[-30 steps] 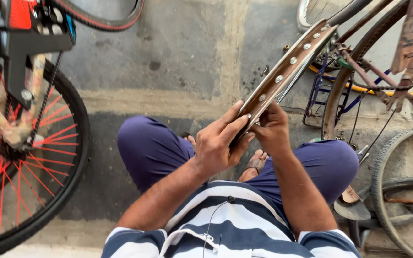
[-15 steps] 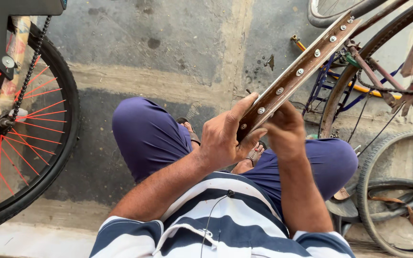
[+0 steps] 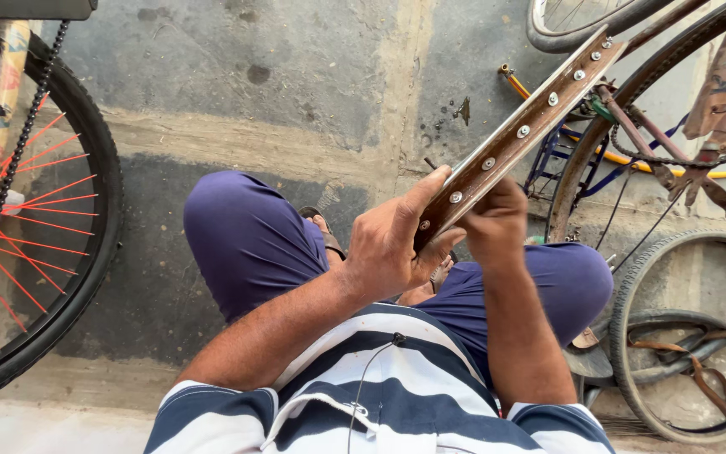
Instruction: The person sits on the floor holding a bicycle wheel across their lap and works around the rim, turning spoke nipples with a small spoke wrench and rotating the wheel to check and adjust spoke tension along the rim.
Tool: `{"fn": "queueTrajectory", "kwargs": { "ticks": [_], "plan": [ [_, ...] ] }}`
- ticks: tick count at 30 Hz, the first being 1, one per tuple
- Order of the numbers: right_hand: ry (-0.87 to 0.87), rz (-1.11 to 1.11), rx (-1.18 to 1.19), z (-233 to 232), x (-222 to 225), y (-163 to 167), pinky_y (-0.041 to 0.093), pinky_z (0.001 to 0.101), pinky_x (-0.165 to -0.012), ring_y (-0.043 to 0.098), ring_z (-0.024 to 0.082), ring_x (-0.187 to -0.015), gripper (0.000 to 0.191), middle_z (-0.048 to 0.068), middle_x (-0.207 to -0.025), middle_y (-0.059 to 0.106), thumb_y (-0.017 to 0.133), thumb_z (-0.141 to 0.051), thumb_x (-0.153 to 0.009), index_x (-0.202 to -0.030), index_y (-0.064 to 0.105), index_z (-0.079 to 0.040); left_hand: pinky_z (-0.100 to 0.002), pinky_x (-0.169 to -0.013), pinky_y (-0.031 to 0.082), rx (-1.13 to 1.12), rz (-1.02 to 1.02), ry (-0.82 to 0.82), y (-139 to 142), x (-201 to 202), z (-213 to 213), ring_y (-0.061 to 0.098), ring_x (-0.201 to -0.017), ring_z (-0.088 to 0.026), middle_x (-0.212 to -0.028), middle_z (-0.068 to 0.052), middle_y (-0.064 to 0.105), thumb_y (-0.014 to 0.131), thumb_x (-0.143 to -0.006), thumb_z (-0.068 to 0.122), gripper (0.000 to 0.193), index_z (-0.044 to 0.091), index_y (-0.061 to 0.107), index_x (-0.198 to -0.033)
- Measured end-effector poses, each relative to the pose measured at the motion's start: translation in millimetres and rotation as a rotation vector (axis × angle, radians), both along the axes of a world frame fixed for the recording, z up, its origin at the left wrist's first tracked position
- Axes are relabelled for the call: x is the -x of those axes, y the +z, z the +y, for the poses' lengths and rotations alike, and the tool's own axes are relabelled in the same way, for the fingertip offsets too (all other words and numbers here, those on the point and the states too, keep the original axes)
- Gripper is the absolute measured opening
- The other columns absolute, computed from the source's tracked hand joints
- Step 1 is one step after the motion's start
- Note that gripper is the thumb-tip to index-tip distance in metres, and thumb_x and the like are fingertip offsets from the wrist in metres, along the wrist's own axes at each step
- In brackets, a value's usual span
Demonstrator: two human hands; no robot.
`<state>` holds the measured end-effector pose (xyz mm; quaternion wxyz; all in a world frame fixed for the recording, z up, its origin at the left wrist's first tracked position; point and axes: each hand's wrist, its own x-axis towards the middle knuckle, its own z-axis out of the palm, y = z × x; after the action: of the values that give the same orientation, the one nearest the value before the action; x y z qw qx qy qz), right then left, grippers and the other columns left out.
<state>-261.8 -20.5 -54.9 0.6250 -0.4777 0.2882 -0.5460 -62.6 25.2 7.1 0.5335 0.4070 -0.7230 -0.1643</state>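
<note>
A rusty brown bicycle wheel rim with a row of silver spoke nipples runs from the upper right down to my lap. My left hand grips its lower end, thumb stretched up along the rim's inner face. My right hand holds the rim from the other side, just behind it, fingers curled around the edge. Both hands are over my knees in blue trousers. I sit in a blue and white striped shirt.
A bicycle wheel with red spokes and a chain stands at the left. At the right are another bicycle's rusty frame, a yellow tube and loose tyres on the ground. The concrete floor lies ahead.
The view has shifted left and nearer. The rim has slid a little through my hands and my left thumb now stretches further up along it.
</note>
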Motion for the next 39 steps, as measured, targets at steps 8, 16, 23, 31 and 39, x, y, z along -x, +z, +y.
{"fn": "queueTrajectory", "kwargs": {
  "ticks": [8,16,23,31,39],
  "plan": [
    [0.121,-0.23,0.038,0,-5,9,0.061,0.0326,-0.096,0.074,0.02,-0.103,0.024,0.014,-0.11,0.076,0.08,0.007,-0.093,-0.115,0.071,0.003,-0.038,-0.071,0.056,-0.017,-0.008,0.025,1,-2,2,0.071,-0.08,-0.025,-0.1,-0.012,0.07,0.077,-0.102,0.032,0.076,0.003,0.034,-0.157],
    [0.065,-0.239,-0.045,-1,-6,13,0.059,0.0341,-0.1,0.072,0.02,-0.108,0.034,0.012,-0.112,0.074,0.079,0.0,-0.084,-0.116,0.067,0.002,-0.038,-0.071,0.056,-0.001,0.014,0.019,0,-4,-1,0.07,-0.078,-0.025,-0.1,-0.012,0.07,0.078,-0.101,0.032,0.077,0.003,0.033,-0.157],
    [-0.016,0.116,0.012,5,-9,7,0.058,0.0306,-0.097,0.069,0.017,-0.11,0.043,0.012,-0.121,0.071,0.074,0.007,-0.095,-0.136,0.063,0.006,-0.036,-0.07,0.057,0.006,0.001,0.01,-3,-4,0,0.071,-0.085,-0.027,-0.112,-0.015,0.071,0.077,-0.101,0.033,0.077,0.004,0.034,-0.157],
    [0.067,-0.215,0.111,1,6,-19,0.057,0.0274,-0.092,0.069,0.016,-0.106,0.018,0.011,-0.121,0.071,0.063,-0.001,-0.108,-0.124,0.067,0.004,-0.042,-0.08,0.058,0.053,-0.099,0.102,47,21,-48,0.069,-0.094,-0.035,-0.134,-0.025,0.062,0.077,-0.084,0.021,0.073,0.006,0.04,-0.146],
    [-0.348,-0.009,0.238,-2,13,-15,0.055,0.0271,-0.096,0.067,0.015,-0.11,0.026,0.013,-0.131,0.069,0.074,-0.005,-0.098,-0.121,0.067,0.006,-0.044,-0.079,0.059,-0.178,-0.179,-0.046,50,26,-62,0.072,-0.095,-0.037,-0.124,-0.016,0.068,0.072,-0.095,0.016,0.042,0.008,0.055,-0.133]
  ]
}}
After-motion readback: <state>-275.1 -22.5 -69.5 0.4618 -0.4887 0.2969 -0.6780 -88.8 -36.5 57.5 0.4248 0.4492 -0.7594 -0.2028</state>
